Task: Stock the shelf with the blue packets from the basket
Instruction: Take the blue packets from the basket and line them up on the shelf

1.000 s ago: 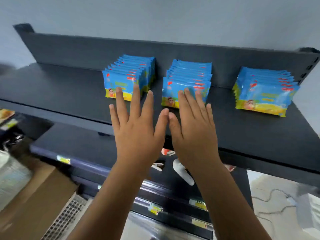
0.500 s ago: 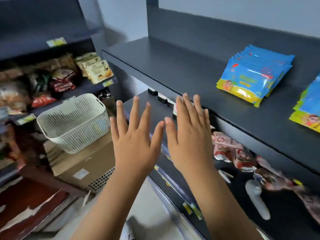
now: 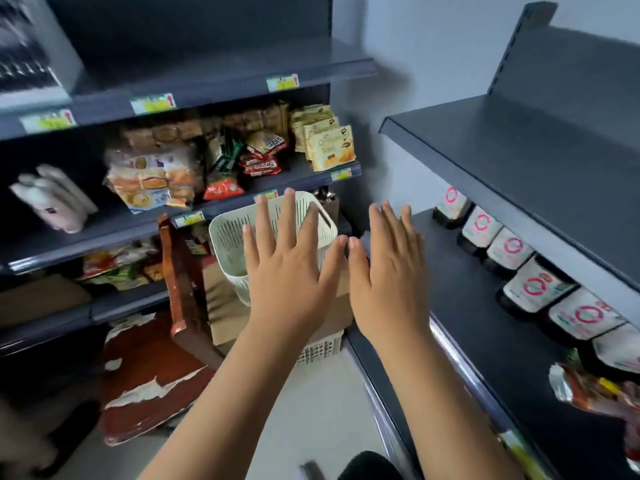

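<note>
A white slotted basket (image 3: 228, 237) stands on a cardboard box (image 3: 221, 303) in the corner between two shelf units. I see no blue packets in this view; what shows of the basket's inside looks bare. My left hand (image 3: 287, 271) is held flat with fingers spread, in front of the basket and covering its right half. My right hand (image 3: 391, 271) is flat beside it, over the left end of the lower dark shelf (image 3: 485, 323). Neither hand holds anything. The dark upper shelf (image 3: 519, 143) on the right is bare where visible.
The left shelf unit (image 3: 207, 95) holds snack packets and biscuit packs (image 3: 325, 140). Dark jars with white lids (image 3: 512, 251) line the lower right shelf. A worn red-brown wooden piece (image 3: 176, 282) leans beside the box. A white crate (image 3: 318, 348) lies under the box.
My view has swung left, from the blue packets on the upper shelf to the basket in the corner. Both hands stayed flat and empty in front of me.
</note>
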`<state>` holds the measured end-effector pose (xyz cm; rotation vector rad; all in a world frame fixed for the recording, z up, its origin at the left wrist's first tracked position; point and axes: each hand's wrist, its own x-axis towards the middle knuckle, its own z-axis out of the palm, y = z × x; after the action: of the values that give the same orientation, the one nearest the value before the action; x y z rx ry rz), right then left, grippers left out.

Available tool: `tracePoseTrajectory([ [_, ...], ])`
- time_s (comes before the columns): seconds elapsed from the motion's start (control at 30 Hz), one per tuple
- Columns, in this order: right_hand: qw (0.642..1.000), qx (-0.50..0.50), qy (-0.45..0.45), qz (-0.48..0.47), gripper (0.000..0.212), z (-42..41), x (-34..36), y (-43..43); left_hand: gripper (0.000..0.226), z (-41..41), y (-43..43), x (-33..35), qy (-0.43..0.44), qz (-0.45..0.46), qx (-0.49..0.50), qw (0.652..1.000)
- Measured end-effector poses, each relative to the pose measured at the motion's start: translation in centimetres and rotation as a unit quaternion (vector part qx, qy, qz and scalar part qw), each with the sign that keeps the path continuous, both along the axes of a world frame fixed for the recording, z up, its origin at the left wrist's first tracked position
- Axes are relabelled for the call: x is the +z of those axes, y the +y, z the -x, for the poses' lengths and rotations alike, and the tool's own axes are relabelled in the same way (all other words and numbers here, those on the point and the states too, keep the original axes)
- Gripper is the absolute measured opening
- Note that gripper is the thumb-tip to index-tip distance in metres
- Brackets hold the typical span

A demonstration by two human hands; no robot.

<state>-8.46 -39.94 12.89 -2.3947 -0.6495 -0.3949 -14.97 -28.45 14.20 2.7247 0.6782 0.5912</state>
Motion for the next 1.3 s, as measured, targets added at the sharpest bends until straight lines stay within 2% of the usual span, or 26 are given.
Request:
tracePoseTrajectory([
  [0.33, 0.991, 0.109, 0.083, -0.011, 0.067, -9.5, -4.4, 13.8, 0.070, -7.6, 11.2, -4.6, 0.041, 0.053, 0.074, 0.995],
  [0.47, 0.973, 0.187, 0.132, 0.032, 0.067, -13.6, -6.9, 18.5, 0.069, -11.4, 16.0, -7.1, 0.071, 0.061, 0.123, 0.988],
  [0.6, 0.951, 0.240, 0.184, 0.058, 0.058, -18.1, -9.5, 21.7, 0.068, -14.5, 20.8, -10.9, 0.037, 0.126, 0.183, 0.974],
  [0.7, 0.941, 0.251, 0.211, 0.082, 0.057, -21.4, -12.4, 23.7, 0.070, -15.9, 24.5, -14.5, 0.043, 0.141, 0.189, 0.971],
  [0.83, 0.927, 0.238, 0.266, 0.117, 0.056, -24.0, -16.2, 25.6, 0.054, -17.0, 27.8, -18.7, 0.079, 0.178, 0.185, 0.963],
  [1.0, 0.887, 0.221, 0.344, 0.216, 0.054, -25.4, -20.7, 29.6, 0.051, -18.3, 30.7, -24.8, 0.182, 0.264, 0.167, 0.932],
  [1.13, 0.815, 0.156, 0.427, 0.359, 0.037, -25.9, -25.2, 32.3, 0.052, -18.8, 31.9, -29.5, 0.308, 0.300, 0.155, 0.889],
  [1.23, 0.765, 0.143, 0.465, 0.422, 0.020, -25.6, -29.3, 34.1, 0.066, -19.3, 32.8, -33.3, 0.418, 0.302, 0.136, 0.846],
  [1.3, 0.749, 0.126, 0.462, 0.458, 0.027, -25.2, -31.5, 35.4, 0.068, -19.9, 33.7, -35.7, 0.474, 0.300, 0.119, 0.819],
])
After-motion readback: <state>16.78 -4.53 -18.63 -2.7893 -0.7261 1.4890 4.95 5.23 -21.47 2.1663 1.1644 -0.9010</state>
